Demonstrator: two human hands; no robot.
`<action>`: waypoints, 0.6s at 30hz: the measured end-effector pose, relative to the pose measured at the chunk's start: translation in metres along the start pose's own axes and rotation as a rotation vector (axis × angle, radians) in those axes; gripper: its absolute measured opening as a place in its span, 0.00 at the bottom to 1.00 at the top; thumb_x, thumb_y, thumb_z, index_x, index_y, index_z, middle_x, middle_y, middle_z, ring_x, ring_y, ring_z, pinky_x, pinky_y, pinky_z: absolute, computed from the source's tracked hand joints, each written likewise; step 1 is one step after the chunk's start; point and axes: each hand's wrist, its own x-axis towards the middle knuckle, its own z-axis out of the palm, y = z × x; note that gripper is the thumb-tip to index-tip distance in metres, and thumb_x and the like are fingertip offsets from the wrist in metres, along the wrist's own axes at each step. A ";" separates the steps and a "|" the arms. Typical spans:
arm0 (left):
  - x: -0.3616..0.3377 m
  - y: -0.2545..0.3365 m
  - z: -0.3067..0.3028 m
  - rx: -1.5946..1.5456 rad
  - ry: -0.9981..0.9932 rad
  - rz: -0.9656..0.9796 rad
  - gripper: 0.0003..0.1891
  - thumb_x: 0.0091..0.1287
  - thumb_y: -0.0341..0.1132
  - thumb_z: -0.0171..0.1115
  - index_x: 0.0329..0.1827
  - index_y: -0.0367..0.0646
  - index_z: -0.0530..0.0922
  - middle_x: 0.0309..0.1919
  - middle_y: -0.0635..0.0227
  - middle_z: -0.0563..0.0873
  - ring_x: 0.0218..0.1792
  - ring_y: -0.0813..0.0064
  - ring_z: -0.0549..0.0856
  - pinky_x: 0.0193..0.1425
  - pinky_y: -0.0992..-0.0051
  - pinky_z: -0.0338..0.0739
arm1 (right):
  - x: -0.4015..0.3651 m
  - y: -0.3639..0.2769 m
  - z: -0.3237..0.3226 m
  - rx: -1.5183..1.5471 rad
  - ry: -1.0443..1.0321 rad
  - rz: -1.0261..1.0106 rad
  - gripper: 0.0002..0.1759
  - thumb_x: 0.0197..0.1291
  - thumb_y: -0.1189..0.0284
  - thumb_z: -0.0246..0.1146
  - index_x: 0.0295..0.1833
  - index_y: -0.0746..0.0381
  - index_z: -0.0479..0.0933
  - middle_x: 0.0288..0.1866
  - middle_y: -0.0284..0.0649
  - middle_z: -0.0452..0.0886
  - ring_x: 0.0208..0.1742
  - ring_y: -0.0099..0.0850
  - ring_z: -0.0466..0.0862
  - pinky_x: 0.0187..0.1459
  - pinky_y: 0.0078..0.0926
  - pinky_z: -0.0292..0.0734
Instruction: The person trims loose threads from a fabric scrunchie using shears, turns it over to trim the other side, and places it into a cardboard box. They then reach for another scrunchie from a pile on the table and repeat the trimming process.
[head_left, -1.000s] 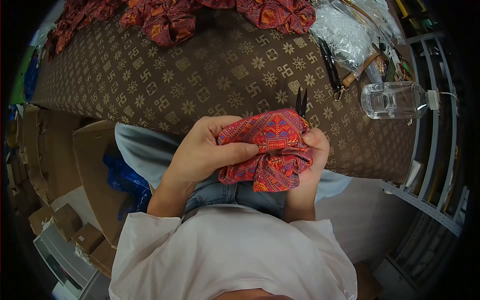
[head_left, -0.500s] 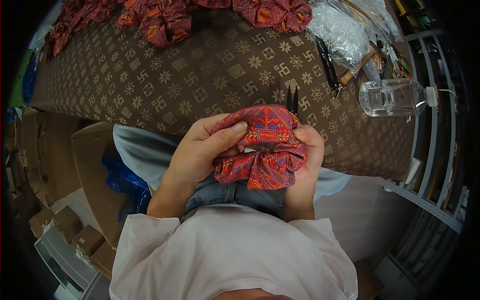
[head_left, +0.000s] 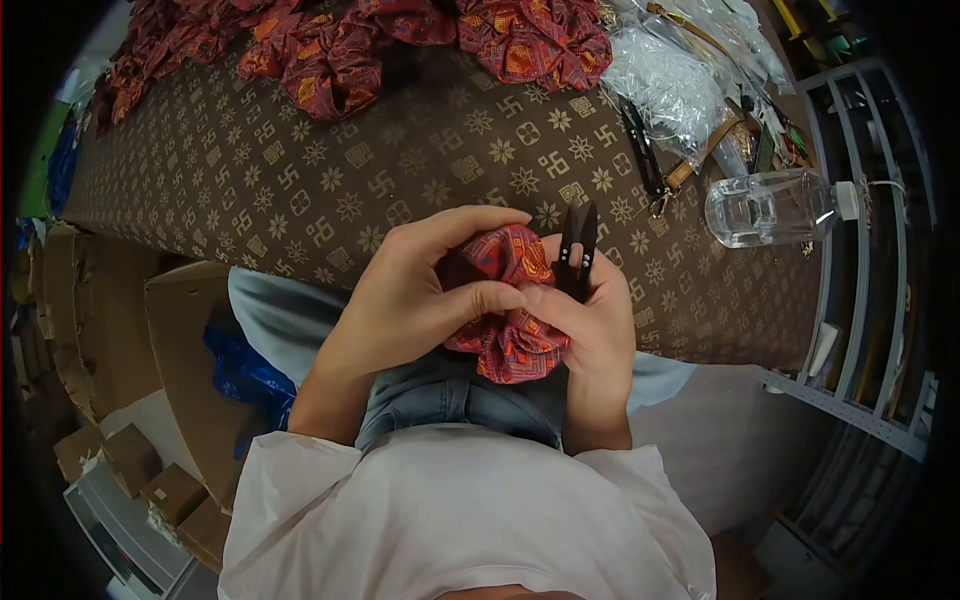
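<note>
A red patterned fabric scrunchie (head_left: 515,355) is bunched between my two hands, over my lap at the table's near edge. My left hand (head_left: 415,290) is closed on its left side, thumb laid across the front and fingers curled over the top. With thumb and fingers, my right hand (head_left: 595,330) pinches the right side, so both thumb tips meet at the fabric's middle. Black thread snips (head_left: 575,250) are also held in my right hand, blades pointing up and away from me. Part of the snips' handle is hidden by the hand.
More red patterned scrunchies (head_left: 330,75) are heaped along the far side of the brown patterned tablecloth (head_left: 400,150). At the right are a clear plastic bottle (head_left: 765,210) on its side, clear plastic bags (head_left: 665,85) and a black-handled tool (head_left: 640,150). Cardboard boxes (head_left: 190,360) stand at left.
The scrunchie was stretched into an open ring and is now gathered together. My hands have come closer to each other, and the snips now show more fully in my right hand.
</note>
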 end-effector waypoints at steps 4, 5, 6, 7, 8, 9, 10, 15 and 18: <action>0.004 -0.008 0.005 -0.063 0.230 0.119 0.13 0.51 0.25 0.64 0.38 0.35 0.72 0.29 0.71 0.77 0.32 0.86 0.74 0.36 0.85 0.70 | 0.004 0.007 -0.001 -0.158 0.157 -0.270 0.23 0.44 0.76 0.67 0.48 0.67 0.69 0.36 0.35 0.77 0.36 0.19 0.75 0.40 0.15 0.70; 0.003 -0.008 0.006 -0.068 0.287 0.143 0.11 0.52 0.24 0.63 0.36 0.35 0.72 0.27 0.72 0.77 0.31 0.87 0.73 0.35 0.85 0.69 | 0.002 0.005 0.006 -0.125 0.119 -0.258 0.22 0.44 0.77 0.66 0.47 0.67 0.68 0.36 0.34 0.76 0.36 0.17 0.74 0.40 0.14 0.69; 0.002 -0.008 0.006 -0.062 0.289 0.149 0.11 0.52 0.24 0.63 0.36 0.35 0.72 0.27 0.72 0.77 0.31 0.87 0.73 0.35 0.85 0.69 | 0.004 0.004 0.010 -0.121 0.113 -0.264 0.22 0.44 0.77 0.66 0.47 0.67 0.68 0.36 0.34 0.76 0.36 0.17 0.74 0.40 0.14 0.69; 0.002 -0.007 0.007 -0.058 0.293 0.115 0.09 0.54 0.25 0.61 0.34 0.36 0.71 0.26 0.73 0.76 0.30 0.88 0.72 0.33 0.86 0.68 | 0.005 0.003 0.013 -0.183 0.073 -0.229 0.21 0.44 0.77 0.66 0.46 0.67 0.69 0.35 0.34 0.76 0.35 0.17 0.74 0.39 0.13 0.69; 0.002 -0.007 0.007 -0.056 0.296 0.082 0.07 0.56 0.25 0.59 0.33 0.37 0.70 0.26 0.74 0.75 0.29 0.89 0.71 0.32 0.87 0.67 | 0.006 0.001 0.015 -0.246 0.033 -0.195 0.20 0.44 0.77 0.66 0.44 0.67 0.69 0.34 0.33 0.76 0.33 0.16 0.73 0.38 0.13 0.69; 0.002 -0.008 0.007 -0.054 0.299 0.091 0.07 0.56 0.25 0.59 0.33 0.37 0.70 0.26 0.74 0.75 0.29 0.89 0.71 0.32 0.87 0.67 | 0.006 -0.002 0.014 -0.215 0.071 -0.161 0.14 0.46 0.79 0.64 0.40 0.67 0.71 0.31 0.33 0.77 0.31 0.16 0.74 0.35 0.13 0.70; 0.001 -0.010 0.006 -0.143 0.324 0.068 0.06 0.58 0.27 0.58 0.33 0.37 0.70 0.26 0.75 0.75 0.29 0.89 0.70 0.31 0.87 0.66 | 0.006 -0.005 0.010 -0.090 0.089 -0.134 0.12 0.46 0.80 0.62 0.39 0.67 0.71 0.30 0.33 0.77 0.30 0.16 0.74 0.34 0.13 0.70; 0.004 -0.013 0.008 -0.371 0.312 0.063 0.06 0.63 0.31 0.53 0.34 0.38 0.69 0.26 0.75 0.75 0.28 0.90 0.71 0.31 0.88 0.67 | 0.016 -0.014 -0.004 0.243 0.021 -0.099 0.08 0.46 0.83 0.58 0.35 0.68 0.72 0.28 0.36 0.76 0.27 0.21 0.76 0.31 0.16 0.71; 0.007 -0.010 0.009 -0.762 0.218 -0.033 0.06 0.64 0.32 0.51 0.36 0.38 0.68 0.28 0.73 0.77 0.29 0.89 0.74 0.33 0.88 0.70 | 0.018 -0.011 -0.004 0.315 0.022 -0.061 0.08 0.46 0.82 0.58 0.36 0.68 0.72 0.27 0.37 0.76 0.28 0.22 0.77 0.32 0.16 0.71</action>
